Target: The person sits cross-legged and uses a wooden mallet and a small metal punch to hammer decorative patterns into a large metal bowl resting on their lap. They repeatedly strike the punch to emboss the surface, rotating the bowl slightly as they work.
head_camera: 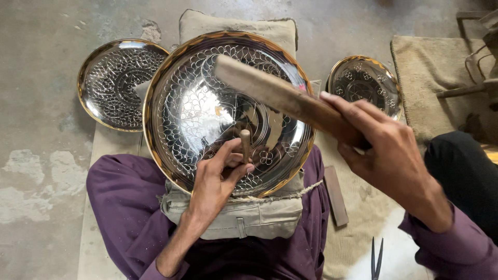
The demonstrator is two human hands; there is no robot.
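Head view, looking straight down at the lap. Landmark: the large engraved metal platter (207, 103), silver-bright with a brass-coloured rim, propped tilted on a grey padded cushion (233, 212) that rests on the person's legs in purple cloth (122, 199).

Left hand (215, 179): closed around a short punch tool (245, 145), pinched between thumb and fingers, standing roughly upright. The tool's lower end meets the platter's engraved surface in the lower middle part, near a small flower motif. The wrist lies across the platter's lower rim.

Right hand (381, 150): closed in a firm grip on one end of a flat wooden mallet (282, 96). The mallet is raised over the platter, slanting up and to the left from the hand; its free end hangs above the platter's upper middle. It is apart from the punch head.

Around the platter: a smaller engraved plate (111, 85) lies on the concrete floor (36, 129) just left of it, its edge partly tucked behind the platter's rim. A small engraved bowl-shaped dish (365, 83) sits to the platter's right, beyond the mallet. A flat dark bar (336, 196) lies on a beige mat (363, 218) below and right of the platter. Dark pointed tool tips (377, 257) lie further down, near the frame's lower edge; the tool's kind cannot be told. A second beige mat (430, 83) lies well to the right.
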